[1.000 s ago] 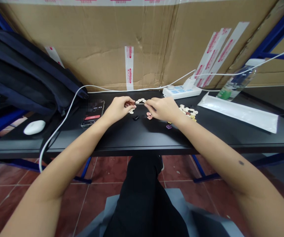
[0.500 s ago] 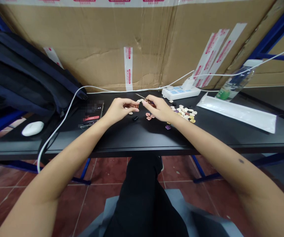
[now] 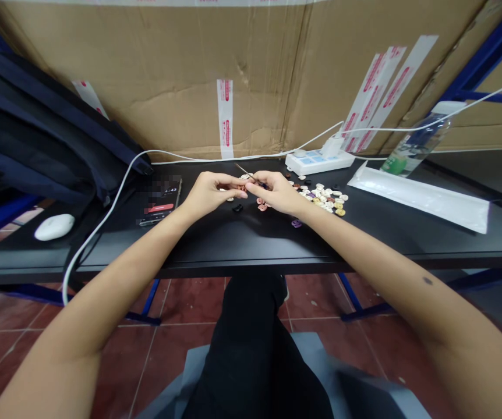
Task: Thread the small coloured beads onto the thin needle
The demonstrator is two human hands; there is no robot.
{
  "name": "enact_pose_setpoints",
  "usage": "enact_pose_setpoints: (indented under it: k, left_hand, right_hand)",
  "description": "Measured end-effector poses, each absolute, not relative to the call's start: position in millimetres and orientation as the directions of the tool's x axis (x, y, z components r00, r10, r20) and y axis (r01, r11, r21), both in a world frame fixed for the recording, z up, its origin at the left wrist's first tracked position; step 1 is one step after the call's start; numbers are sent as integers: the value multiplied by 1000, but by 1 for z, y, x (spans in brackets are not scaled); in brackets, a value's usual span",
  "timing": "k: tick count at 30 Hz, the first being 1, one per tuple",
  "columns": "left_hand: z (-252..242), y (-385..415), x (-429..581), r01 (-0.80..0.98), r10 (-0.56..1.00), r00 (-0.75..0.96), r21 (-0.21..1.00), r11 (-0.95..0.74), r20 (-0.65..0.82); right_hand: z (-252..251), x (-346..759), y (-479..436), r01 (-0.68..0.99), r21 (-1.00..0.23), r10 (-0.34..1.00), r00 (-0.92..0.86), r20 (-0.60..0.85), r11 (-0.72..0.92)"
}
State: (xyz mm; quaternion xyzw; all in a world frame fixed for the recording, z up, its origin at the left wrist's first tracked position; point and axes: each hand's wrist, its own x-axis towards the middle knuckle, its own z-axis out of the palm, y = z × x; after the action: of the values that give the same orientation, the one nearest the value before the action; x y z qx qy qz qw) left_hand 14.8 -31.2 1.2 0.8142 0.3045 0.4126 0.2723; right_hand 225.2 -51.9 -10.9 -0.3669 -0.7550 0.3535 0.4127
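Between the thumb and fingers of my left hand (image 3: 207, 192) is a small reddish-brown button (image 3: 242, 188). My right hand (image 3: 277, 191) is closed around a thin, dark, pointed tool (image 3: 243, 169), whose tip sticks up to the left; its exact kind does not show. The fingertips of both hands meet, or nearly meet, at the brown button. Pink buttons (image 3: 262, 206) lie on the black table just below my right hand, and a black button (image 3: 237, 208) lies below my left. A pile of white, yellow and brown buttons (image 3: 327, 201) spreads right of my right wrist, with purple buttons (image 3: 296, 223) in front.
A phone (image 3: 166, 192) and a white mouse (image 3: 54, 227) lie left, beside a dark backpack (image 3: 45, 128). Behind the buttons sits a white power strip (image 3: 320, 163) with its cable. A white packet (image 3: 421, 198) and a water bottle (image 3: 421, 142) are on the right. Cardboard (image 3: 159, 75) stands behind.
My right hand has shifted slightly left, bringing its fingertips to the brown button. The tool's tip has moved a little up and left. My left hand keeps its pinch.
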Motion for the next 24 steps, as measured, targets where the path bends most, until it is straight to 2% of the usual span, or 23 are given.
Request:
enact_pose_setpoints:
  k: [10, 13, 17, 20, 24]
  left_hand:
    - [2, -30, 14, 246, 715, 463, 698, -672, 525]
    - [5, -28, 11, 279, 681, 483, 640, -716, 551]
    - [15, -20, 1, 363, 634, 528, 525, -770, 565]
    - [22, -12, -13, 440, 668, 605, 517, -734, 433]
    - [29, -3, -31, 523, 682, 723, 556, -646, 113]
  right_hand:
    - [-12, 228, -48, 200, -865, 858, -349, 376, 460]
    - [-14, 229, -45, 216, -856, 862, -322, 392, 470]
    - [-15, 230, -44, 323, -783, 843, -292, 451, 531]
    - [-16, 230, -44, 360, -765, 843, -304, 445, 534]
    - [-17, 230, -45, 339, -797, 857, -325, 400, 501]
